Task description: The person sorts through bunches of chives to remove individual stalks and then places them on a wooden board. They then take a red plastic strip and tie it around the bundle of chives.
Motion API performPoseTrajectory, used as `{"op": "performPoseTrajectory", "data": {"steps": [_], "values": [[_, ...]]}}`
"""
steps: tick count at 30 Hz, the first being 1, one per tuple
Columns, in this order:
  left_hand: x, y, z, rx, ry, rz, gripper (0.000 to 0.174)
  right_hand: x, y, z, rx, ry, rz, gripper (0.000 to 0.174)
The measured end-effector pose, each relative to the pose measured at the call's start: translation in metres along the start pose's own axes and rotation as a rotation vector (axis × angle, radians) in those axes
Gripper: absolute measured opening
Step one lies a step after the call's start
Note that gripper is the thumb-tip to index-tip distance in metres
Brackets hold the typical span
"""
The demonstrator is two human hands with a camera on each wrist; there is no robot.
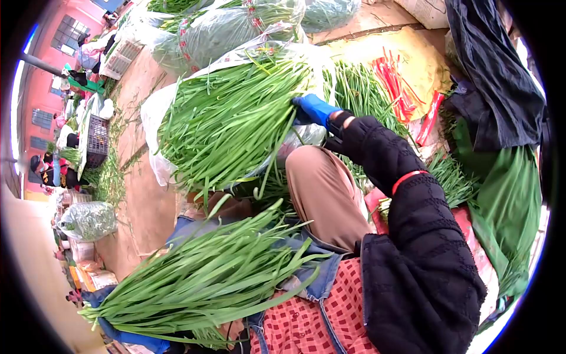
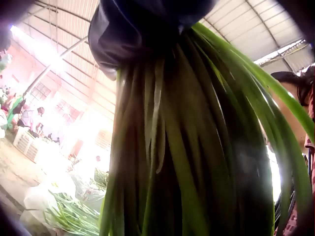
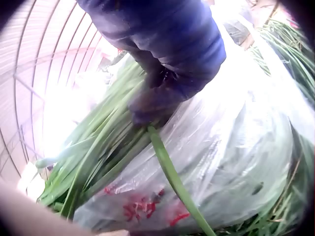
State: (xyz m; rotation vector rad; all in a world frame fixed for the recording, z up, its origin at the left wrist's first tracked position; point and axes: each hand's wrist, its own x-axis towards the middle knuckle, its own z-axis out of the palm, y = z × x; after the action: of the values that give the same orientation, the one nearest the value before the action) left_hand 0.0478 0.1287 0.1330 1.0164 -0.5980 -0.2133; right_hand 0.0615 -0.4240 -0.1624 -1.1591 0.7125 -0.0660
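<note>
A thick bunch of garlic chives (image 1: 206,277) lies across the person's lap, gripped near its pale stem ends by the blue-gloved left hand (image 1: 132,338). In the left wrist view, its long leaves (image 2: 192,147) hang down below the dark glove. The right hand (image 1: 315,110), also gloved in blue, is at the right edge of a big heap of garlic chives (image 1: 236,112) in a clear plastic bag (image 1: 156,127). Seen from the right wrist, its curled fingers (image 3: 157,101) pinch some leaves, one leaf (image 3: 172,179) trailing down over the printed plastic.
Red ties (image 1: 392,85) lie on a yellow sheet (image 1: 427,74) at the right. Filled plastic bags (image 1: 218,41) stand behind the heap. More chives (image 1: 451,183) lie beside a green cloth (image 1: 501,200). Other people and crates (image 1: 97,138) are at the far left.
</note>
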Motion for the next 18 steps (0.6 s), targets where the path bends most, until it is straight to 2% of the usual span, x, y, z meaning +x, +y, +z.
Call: {"op": "performPoseTrajectory", "data": {"steps": [1, 3, 4, 7, 9, 10, 12, 13, 15, 16, 17, 18], "values": [[-0.004, -0.008, -0.007, -0.006, 0.013, -0.006, 0.037, -0.008, 0.002, -0.001, -0.004, 0.022, 0.027, 0.031], [-0.010, -0.022, -0.014, 0.010, 0.426, 0.347, 0.041, -0.026, 0.003, -0.012, -0.189, -0.055, 0.062, 0.037], [-0.012, -0.022, -0.013, 0.014, 0.434, 0.341, 0.041, -0.035, 0.006, -0.015, -0.110, -0.107, 0.068, 0.043], [-0.010, -0.027, -0.001, 0.117, 0.474, 0.344, 0.040, -0.053, 0.007, -0.016, -0.044, -0.168, 0.073, 0.045], [-0.016, -0.028, 0.002, 0.180, 0.509, 0.354, 0.039, -0.067, 0.007, -0.018, -0.032, -0.146, 0.113, 0.050], [-0.020, -0.026, -0.001, 0.181, 0.517, 0.358, 0.039, -0.071, 0.008, -0.021, -0.131, -0.118, 0.086, 0.049], [-0.025, -0.019, -0.005, -0.049, 0.435, 0.264, 0.043, -0.066, 0.017, -0.032, -0.348, -0.031, 0.002, 0.043], [-0.024, -0.019, 0.003, -0.050, 0.440, 0.272, 0.043, -0.073, 0.017, -0.032, -0.621, 0.058, -0.243, 0.035], [-0.022, -0.020, 0.024, -0.254, 0.442, 0.208, 0.048, -0.095, 0.011, -0.028, -1.038, 0.271, -0.604, 0.031], [-0.022, -0.019, 0.029, -0.250, 0.448, 0.217, 0.048, -0.098, 0.008, -0.029, -1.272, 0.290, -0.817, 0.035], [-0.021, -0.017, 0.032, -0.339, 0.413, 0.163, 0.047, -0.102, 0.005, -0.027, -1.397, 0.262, -0.969, 0.049], [-0.021, -0.015, 0.034, -0.429, 0.374, 0.109, 0.046, -0.104, -0.002, -0.019, -1.456, 0.221, -1.052, 0.056]]}}
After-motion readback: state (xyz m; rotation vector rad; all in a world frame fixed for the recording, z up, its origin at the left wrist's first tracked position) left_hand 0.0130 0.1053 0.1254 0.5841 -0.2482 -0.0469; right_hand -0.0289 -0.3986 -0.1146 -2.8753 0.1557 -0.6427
